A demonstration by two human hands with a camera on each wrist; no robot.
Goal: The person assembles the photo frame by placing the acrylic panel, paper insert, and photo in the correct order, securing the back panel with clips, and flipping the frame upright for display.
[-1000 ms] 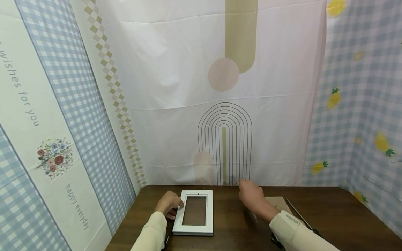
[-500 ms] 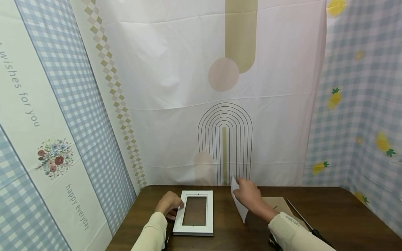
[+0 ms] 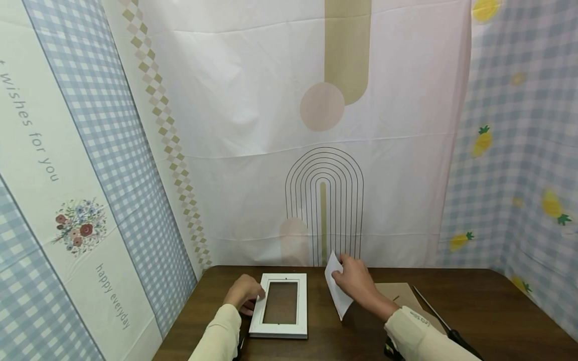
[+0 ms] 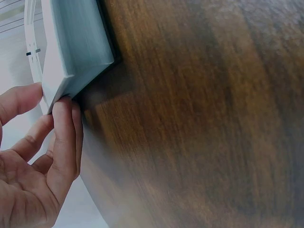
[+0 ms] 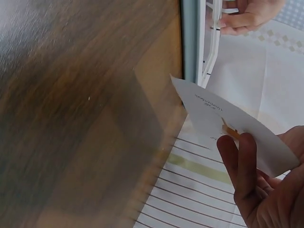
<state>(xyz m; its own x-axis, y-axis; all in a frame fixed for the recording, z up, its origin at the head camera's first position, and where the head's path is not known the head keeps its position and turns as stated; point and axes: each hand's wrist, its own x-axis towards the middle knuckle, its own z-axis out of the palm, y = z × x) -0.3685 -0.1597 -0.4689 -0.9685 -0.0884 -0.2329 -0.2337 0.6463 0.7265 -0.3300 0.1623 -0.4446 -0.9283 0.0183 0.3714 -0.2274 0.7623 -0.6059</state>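
A white picture frame (image 3: 279, 329) lies on the dark wooden table, its rectangular opening showing brown wood. My left hand (image 3: 244, 293) pinches its left edge, with the thumb on the frame's face and the fingers against its outer side, as the left wrist view shows. To the right of the frame, my right hand (image 3: 358, 285) holds a white paper sheet (image 3: 336, 291) tilted above the table. The right wrist view shows small printed text on the slightly bowed sheet (image 5: 204, 107), and fingers (image 5: 247, 159) bent against it near a small yellowish mark.
A brown board (image 3: 397, 291) lies partly beneath my right forearm. Beside it rests a long thin metal tool with a black handle (image 3: 460, 341). A black object (image 3: 392, 348) shows by the right sleeve. Patterned cloths (image 3: 244, 200) hang behind the table (image 3: 492, 306).
The paper in my right hand has come into clear view and turned its white face toward the head camera, shifting slightly left toward the frame. My left hand and the frame have stayed put.
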